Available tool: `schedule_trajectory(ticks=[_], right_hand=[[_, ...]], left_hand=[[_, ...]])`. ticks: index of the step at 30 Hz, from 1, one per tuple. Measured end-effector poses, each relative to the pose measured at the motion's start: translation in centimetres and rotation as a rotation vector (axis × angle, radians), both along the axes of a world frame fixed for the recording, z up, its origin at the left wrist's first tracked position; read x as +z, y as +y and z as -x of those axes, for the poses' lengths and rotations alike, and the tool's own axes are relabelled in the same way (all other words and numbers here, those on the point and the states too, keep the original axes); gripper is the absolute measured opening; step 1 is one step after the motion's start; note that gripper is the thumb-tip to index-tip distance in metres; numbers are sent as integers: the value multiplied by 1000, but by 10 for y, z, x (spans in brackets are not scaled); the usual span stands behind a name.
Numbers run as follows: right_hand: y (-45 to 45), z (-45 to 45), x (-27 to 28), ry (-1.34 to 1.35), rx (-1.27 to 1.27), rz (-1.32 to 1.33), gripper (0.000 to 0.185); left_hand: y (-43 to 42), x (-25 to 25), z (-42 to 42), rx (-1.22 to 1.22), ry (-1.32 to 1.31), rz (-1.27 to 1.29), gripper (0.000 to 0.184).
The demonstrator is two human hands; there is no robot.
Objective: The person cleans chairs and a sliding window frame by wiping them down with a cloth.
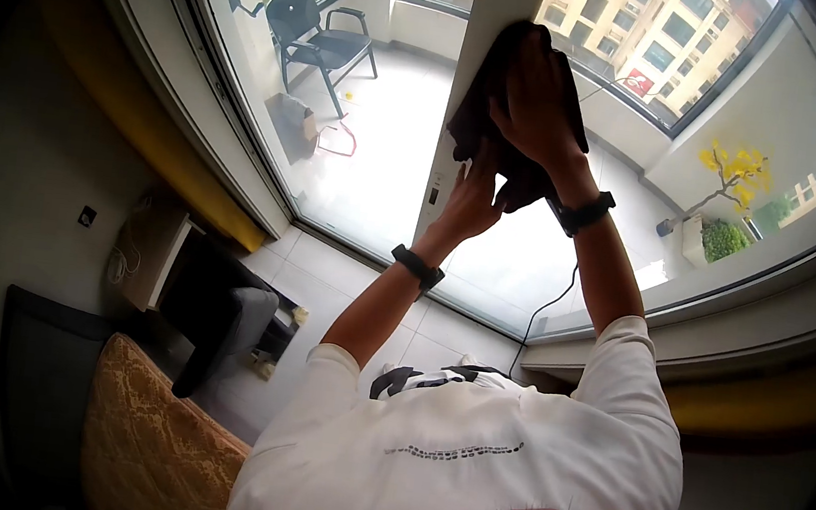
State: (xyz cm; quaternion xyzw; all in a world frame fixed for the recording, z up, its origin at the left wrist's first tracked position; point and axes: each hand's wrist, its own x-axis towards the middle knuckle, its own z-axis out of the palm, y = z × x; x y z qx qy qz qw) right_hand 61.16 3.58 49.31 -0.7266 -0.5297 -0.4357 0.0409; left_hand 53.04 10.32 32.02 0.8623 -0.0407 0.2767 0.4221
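Observation:
A dark cloth is pressed against the sliding glass door, over the pale upright door frame and the glass next to it. My right hand lies on top of the cloth, fingers pointing up and bearing on it. Lower down, my left hand grips the cloth's bottom left edge, its fingertips partly hidden in the folds. The cloth's lower corner hangs loose between my two hands. Each wrist wears a black band.
Beyond the glass stand a black armchair and a potted plant with yellow flowers. A thin black cable runs down near the door. Behind me at left are a desk, a dark chair and a brown patterned surface.

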Motion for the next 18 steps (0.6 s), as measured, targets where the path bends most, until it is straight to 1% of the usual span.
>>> schedule_trajectory(ticks=[1,2,3,4,5,6,7,8,9,11,13,15,18], right_hand=[[-7,3,4,1,14,1,67],[-18,8,12,133,70,71,66],[-32,13,14,267,122,138,65],[-47,9,10,268,123,131,65],[-64,3,5,328,178,218,65],[-81,-3,-1,387,234,302,65],[-101,-7,-7,448,246,285,72],[-121,-4,-4,479,198,272,80],[-140,-1,-3,481,159,178,82],[-183,2,-3,444,64,31,85],[-222,-3,5,408,22,-63,84],[-255,4,14,307,-54,-188,83],[-306,3,17,330,-175,-357,80]], left_hand=[[-3,-1,-2,39,-10,-37,77],[-11,9,1,44,-3,-37,77],[-21,20,4,199,-111,-191,70],[-29,30,2,355,-229,-349,65],[-32,34,-4,341,-260,-376,59],[-35,39,-15,340,-261,-387,59],[-39,55,-21,326,-366,-355,55],[-43,68,-35,301,-477,-321,51],[-35,78,-51,150,-466,-280,47],[-43,110,-59,264,-496,-549,44],[-61,150,-70,457,-630,-604,33],[-73,173,-79,263,-585,-663,30],[-132,196,-91,11,-667,-634,40]])
